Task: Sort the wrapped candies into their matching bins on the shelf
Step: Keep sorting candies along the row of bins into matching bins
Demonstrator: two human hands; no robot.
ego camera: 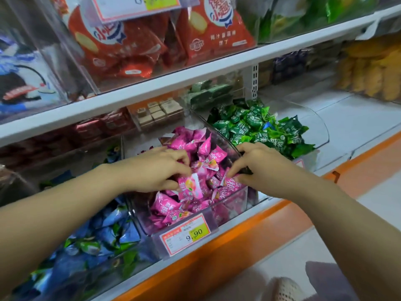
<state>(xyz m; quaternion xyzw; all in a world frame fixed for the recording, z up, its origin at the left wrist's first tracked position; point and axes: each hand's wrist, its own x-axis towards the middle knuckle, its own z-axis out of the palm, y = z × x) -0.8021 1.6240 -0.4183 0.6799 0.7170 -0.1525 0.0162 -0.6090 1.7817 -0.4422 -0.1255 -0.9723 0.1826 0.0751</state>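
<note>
Pinching pink candy between left hand fingertips, right hand fingers curled round second candy

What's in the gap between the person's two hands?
Pink wrapped candies, heaped in the clear bin, fill the stretch between the left hand and the right hand, as the head view shows.

Pink bin open on top, upper shelf close overhead
Left hand and right hand fill its mouth; a clear divider walls off the green bin; bare shelf floor lies free beyond.
</note>
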